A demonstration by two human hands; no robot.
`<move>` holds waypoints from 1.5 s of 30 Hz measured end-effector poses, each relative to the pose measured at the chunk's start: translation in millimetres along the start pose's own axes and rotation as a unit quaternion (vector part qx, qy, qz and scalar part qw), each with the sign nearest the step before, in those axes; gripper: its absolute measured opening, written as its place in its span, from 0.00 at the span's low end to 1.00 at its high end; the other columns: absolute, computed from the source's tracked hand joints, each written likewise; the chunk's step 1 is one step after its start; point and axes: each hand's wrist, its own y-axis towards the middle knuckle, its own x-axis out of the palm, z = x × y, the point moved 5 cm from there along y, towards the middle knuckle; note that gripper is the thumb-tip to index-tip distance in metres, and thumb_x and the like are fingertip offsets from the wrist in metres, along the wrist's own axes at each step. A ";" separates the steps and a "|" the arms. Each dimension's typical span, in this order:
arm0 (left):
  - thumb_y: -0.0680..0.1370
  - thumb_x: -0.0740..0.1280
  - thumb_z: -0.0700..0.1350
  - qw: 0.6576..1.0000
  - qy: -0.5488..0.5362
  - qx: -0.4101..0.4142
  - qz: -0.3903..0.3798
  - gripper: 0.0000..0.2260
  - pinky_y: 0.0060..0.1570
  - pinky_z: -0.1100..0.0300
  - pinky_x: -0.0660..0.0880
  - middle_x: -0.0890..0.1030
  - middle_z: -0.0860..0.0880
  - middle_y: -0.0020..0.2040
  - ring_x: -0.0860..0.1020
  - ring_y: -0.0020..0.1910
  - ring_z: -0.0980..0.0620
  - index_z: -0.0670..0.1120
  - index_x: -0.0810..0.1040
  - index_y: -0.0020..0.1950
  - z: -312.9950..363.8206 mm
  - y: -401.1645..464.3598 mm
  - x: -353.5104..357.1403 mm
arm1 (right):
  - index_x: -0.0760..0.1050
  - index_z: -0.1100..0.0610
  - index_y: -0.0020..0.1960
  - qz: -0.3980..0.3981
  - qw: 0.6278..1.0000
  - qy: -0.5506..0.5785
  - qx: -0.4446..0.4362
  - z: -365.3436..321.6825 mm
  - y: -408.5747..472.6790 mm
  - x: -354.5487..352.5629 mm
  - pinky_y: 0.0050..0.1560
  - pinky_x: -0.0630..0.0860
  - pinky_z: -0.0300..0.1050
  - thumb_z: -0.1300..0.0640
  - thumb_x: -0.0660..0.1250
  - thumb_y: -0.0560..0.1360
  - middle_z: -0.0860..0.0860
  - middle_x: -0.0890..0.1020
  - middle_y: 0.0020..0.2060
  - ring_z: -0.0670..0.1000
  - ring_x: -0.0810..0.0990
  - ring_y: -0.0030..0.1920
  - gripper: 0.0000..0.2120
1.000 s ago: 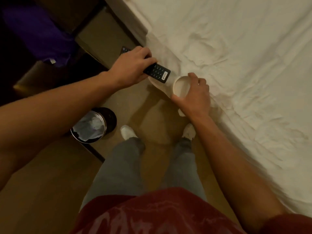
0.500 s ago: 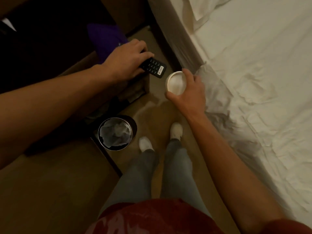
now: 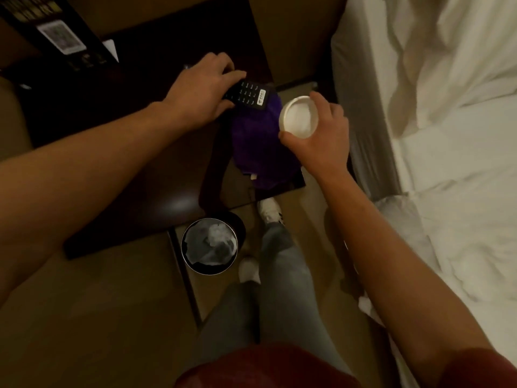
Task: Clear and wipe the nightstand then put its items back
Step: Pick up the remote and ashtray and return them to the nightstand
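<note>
With the purple cloth (image 3: pixel 261 141) lying near the surface's (image 3: pixel 173 197) front right corner, wiping looks done and returning under way: the left hand (image 3: pixel 204 93) grips the remote (image 3: pixel 247 95) and the right hand (image 3: pixel 321 135) holds the white cup (image 3: pixel 299 119), both above that corner, not yet set down.

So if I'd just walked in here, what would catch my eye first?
Probably the two hands over the dark nightstand: the left hand grips a black remote, and the right hand holds a white round dish by its rim. Beneath them lies a purple cloth, with the white bed to the right and a lined bin on the floor.
</note>
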 end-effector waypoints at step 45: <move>0.75 0.75 0.46 0.967 -0.084 -0.235 -0.047 0.29 0.61 0.42 0.74 0.70 0.43 0.65 0.69 0.64 0.40 0.46 0.70 0.75 -210.7 70.2 46.9 | 0.61 0.49 0.79 -0.184 0.931 -0.246 -0.196 -167.6 252.4 139.9 0.67 0.71 0.59 0.40 0.77 0.68 0.56 0.70 0.72 0.63 0.70 0.70 0.45</move>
